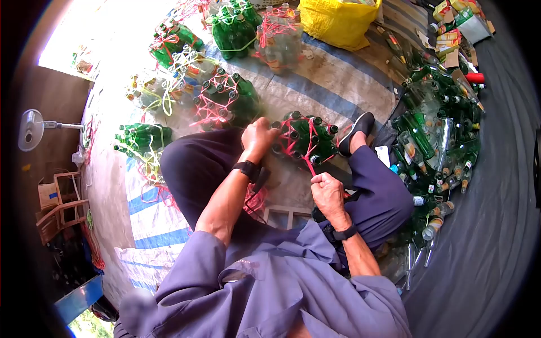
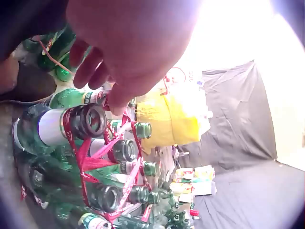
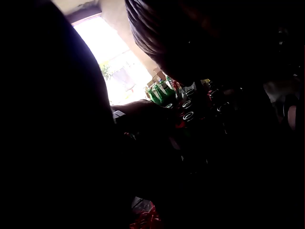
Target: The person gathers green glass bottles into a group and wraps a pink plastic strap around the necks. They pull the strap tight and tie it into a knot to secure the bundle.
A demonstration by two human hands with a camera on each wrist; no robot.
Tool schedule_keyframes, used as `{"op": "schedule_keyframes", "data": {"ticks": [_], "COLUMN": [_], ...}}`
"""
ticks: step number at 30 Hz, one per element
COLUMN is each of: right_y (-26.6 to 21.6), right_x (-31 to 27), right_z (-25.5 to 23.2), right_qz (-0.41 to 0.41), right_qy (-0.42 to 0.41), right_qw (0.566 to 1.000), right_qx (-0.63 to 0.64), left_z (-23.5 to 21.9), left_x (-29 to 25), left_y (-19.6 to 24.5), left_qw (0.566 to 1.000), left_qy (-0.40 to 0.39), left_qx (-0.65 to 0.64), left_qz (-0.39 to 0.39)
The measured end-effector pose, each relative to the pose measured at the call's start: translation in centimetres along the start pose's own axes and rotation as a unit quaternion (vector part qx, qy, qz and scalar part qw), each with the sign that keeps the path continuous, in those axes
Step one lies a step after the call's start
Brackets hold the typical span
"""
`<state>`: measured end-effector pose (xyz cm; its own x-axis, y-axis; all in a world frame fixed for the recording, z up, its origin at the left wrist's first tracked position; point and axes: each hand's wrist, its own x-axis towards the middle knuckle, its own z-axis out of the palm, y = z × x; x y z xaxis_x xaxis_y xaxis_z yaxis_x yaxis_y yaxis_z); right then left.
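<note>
Several tied bundles (image 1: pixel 225 101) lay at upper left; the left hand (image 1: pixel 258 138) steadied the centre bundle (image 1: pixel 307 138) with curled fingers, the right hand (image 1: pixel 327 188) pinched its red string (image 1: pixel 309 163), and loose bottles (image 1: pixel 439 141) remained right.

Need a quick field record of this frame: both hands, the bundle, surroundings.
left hand: rests on the bottle bundle, fingers curled at its near edge; what the grip closes on is unclear
right hand: pinches the red string, pulled taut from the bundle
bundle: green glass bottles lying on their sides, necks laced with red string
finished bundles: on the woven mat
loose bottles: heaped to the person's right
yellow bag: beyond the mat
</note>
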<state>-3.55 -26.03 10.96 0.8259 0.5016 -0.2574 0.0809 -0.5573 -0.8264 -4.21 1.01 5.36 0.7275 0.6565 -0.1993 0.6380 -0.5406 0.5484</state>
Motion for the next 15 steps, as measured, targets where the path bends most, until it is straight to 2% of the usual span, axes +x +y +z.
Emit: {"op": "schedule_keyframes", "data": {"ticks": [2,7,9,10,11,13,14,15], "right_y": [-0.8,1.2,1.6,1.6,1.7,1.8,2.1,2.5], "right_x": [0.0,-0.4,-0.7,-0.9,-1.1,-1.4,-1.4,-1.5], "right_z": [0.0,0.2,0.1,0.0,-0.1,0.0,0.1,0.3], "right_qz": [0.024,0.037,0.054,0.055,0.059,0.07,0.058,0.045], "right_qy": [-0.006,-0.008,-0.014,-0.008,-0.002,-0.008,-0.013,-0.02], "right_qw": [1.0,0.999,0.997,0.997,0.997,0.996,0.998,0.999], "right_qx": [0.012,0.03,0.049,0.045,0.039,0.049,0.032,0.014], "left_z": [0.2,0.0,-0.3,-1.0,-0.7,-1.1,-0.6,-1.2], "left_x": [0.0,-2.0,-3.4,-4.2,-4.8,-6.4,-7.1,-8.4], "left_y": [-0.7,0.2,0.6,1.6,1.7,3.4,3.7,5.2], "left_qw": [0.997,0.999,1.0,0.994,0.99,0.982,0.98,0.984], "left_qy": [-0.037,-0.006,0.027,0.014,0.061,0.083,0.067,0.007], "left_qx": [-0.031,-0.001,0.001,0.095,0.085,0.09,0.063,0.062], "left_qz": [-0.055,-0.044,0.009,0.059,0.091,0.145,0.174,0.167]}}
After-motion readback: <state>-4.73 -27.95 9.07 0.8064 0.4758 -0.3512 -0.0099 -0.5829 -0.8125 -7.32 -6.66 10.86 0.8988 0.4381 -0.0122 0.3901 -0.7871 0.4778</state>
